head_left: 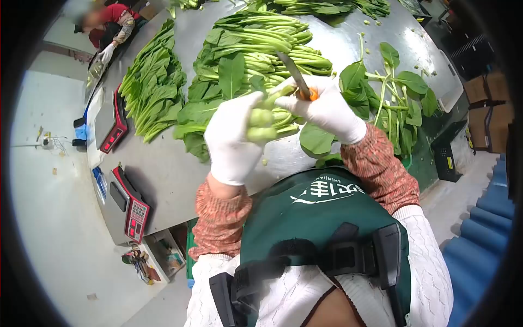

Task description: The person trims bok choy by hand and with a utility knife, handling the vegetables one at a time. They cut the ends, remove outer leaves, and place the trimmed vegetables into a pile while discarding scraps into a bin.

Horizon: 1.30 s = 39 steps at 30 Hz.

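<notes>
My left hand (231, 136), in a white glove, is closed around a small bunch of leafy green stems (261, 126). The pale stem ends stick out toward the right and look slightly blurred. In my right hand (331, 109), also gloved, is a knife (295, 72) with an orange handle, its dark blade angled up and to the left. The two hands almost meet over the table, the right fingertips beside the bunch. Beyond them lies a big pile of leafy greens (256, 41), stems pointing right. A looser heap of leafy stalks (387, 90) sits by my right wrist.
The steel table (180, 188) carries another row of greens (155, 82) on the left. Two red scales (129, 204) stand along its left edge. At the far left, a person with a gloved hand (107, 53) is present. A black crate (451, 155) and cardboard boxes (493, 122) are at right.
</notes>
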Motion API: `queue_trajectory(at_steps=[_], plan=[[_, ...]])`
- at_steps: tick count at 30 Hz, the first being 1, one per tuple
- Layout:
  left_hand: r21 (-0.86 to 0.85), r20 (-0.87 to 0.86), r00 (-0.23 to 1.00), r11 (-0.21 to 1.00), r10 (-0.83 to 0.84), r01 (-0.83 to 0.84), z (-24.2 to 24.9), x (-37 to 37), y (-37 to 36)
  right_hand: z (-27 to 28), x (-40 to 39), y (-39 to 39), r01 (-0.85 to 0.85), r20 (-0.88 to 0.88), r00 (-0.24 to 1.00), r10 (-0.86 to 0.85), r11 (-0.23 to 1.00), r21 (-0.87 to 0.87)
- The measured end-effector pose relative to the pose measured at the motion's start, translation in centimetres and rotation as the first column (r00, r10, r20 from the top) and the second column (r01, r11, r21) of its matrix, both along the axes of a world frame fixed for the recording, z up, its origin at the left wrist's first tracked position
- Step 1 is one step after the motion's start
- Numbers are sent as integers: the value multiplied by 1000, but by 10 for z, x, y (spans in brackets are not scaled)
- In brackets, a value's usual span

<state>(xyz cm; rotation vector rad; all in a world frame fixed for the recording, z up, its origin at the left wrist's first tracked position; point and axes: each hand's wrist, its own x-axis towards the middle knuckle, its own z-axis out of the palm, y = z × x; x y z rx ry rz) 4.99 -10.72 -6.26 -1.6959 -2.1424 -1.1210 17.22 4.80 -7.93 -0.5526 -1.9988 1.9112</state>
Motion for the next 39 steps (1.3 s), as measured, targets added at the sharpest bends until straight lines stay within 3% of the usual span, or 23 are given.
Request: queue_trajectory(at_steps=[1,3,5,6,9,10,13,15,17,20,21,22,25,26,29,30,33,34,35,37,38,39], plan=[[-21,22,1000,1000,-21,22,-4,3,6,-2,4,-1,-32,-162,986,39,998,47],[12,166,985,999,-36,35,-9,7,12,-10,16,4,49,-76,997,-34,977,209],[-32,315,949,999,-19,31,-10,10,14,-29,18,7,236,-228,964,-136,835,497],[-6,290,957,1000,-19,21,-13,11,17,-32,19,8,328,-309,937,-165,721,610],[-75,244,968,995,-51,72,-13,15,18,-29,25,3,254,-206,967,-148,612,749],[-43,280,956,994,-83,99,-11,17,20,-43,23,9,271,-221,962,-161,656,704],[-64,411,912,997,-3,32,-9,11,13,-85,27,36,205,80,950,-301,799,565],[3,451,892,999,28,-32,-8,-5,-1,-98,26,43,213,73,960,-271,872,441],[16,626,774,990,97,-137,4,-16,-18,-98,21,41,222,17,968,-250,889,401],[171,731,682,962,22,-214,11,-34,-52,-120,-5,43,32,143,973,-181,720,693],[180,725,687,946,59,-271,15,-36,-63,-136,-17,42,-45,183,971,-156,628,777],[172,720,688,939,86,-297,16,-39,-75,-163,-31,36,-133,343,914,-216,638,759],[143,684,694,892,224,-428,18,-45,-103,-168,-48,13,-288,544,828,-137,728,622],[126,697,672,880,250,-458,18,-44,-109,-167,-49,8,-311,543,814,-206,636,707],[66,698,645,869,311,-490,11,-45,-124,-162,-48,20,-286,573,819,-37,839,463],[51,671,666,876,326,-479,6,-46,-125,-160,-47,16,-152,441,892,-103,849,506],[-29,568,727,891,387,-452,-5,-43,-118,-141,-48,24,-106,338,940,-50,898,427],[-5,550,755,905,357,-425,-9,-42,-109,-146,-51,26,-36,267,955,-129,843,537],[-32,577,742,917,342,-398,-9,-37,-102,-142,-52,27,-77,309,945,-110,842,534],[-55,350,893,958,284,-283,-8,-31,-82,-121,-56,27,-143,373,924,-81,832,536],[-99,331,913,971,237,-216,-8,-27,-78,-102,-48,16,-227,442,895,-59,794,565],[-110,286,943,984,168,-142,-13,-26,-75,-125,-45,9,-243,412,907,-91,685,686]])
